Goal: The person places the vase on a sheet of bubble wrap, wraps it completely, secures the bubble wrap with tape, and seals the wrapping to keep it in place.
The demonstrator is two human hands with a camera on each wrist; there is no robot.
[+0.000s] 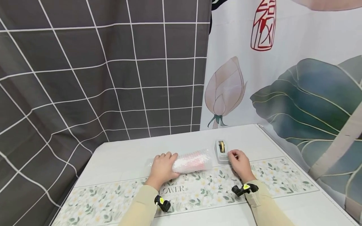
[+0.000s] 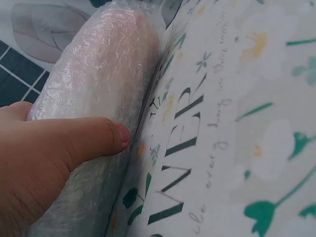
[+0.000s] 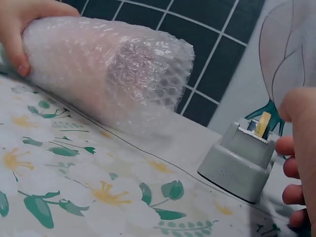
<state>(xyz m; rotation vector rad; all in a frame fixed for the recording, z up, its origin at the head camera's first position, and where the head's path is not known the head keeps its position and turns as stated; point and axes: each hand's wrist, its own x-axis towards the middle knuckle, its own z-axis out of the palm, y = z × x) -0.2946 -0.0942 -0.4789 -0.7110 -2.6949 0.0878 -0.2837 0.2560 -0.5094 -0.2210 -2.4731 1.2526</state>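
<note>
A pinkish object wrapped in clear bubble wrap (image 1: 192, 161) lies as a roll across the table; the film hides what it is. My left hand (image 1: 163, 168) grips its left end from above, with the thumb (image 2: 101, 138) along the near side. Past the roll's right end stands a pale grey tape dispenser (image 1: 221, 152) with a small yellow-cored roll of tape (image 1: 222, 147). Beside the dispenser's right side is my right hand (image 1: 240, 163), its fingers (image 3: 291, 194) loosely bent. I see nothing held in it, and whether it touches the dispenser is unclear.
The white table (image 1: 127, 157) carries a floral printed strip (image 1: 113, 201) with lettering. A dark grid-pattern curtain (image 1: 150, 75) hangs behind and to the left; a white curtain with lotus prints (image 1: 234, 31) hangs behind and to the right.
</note>
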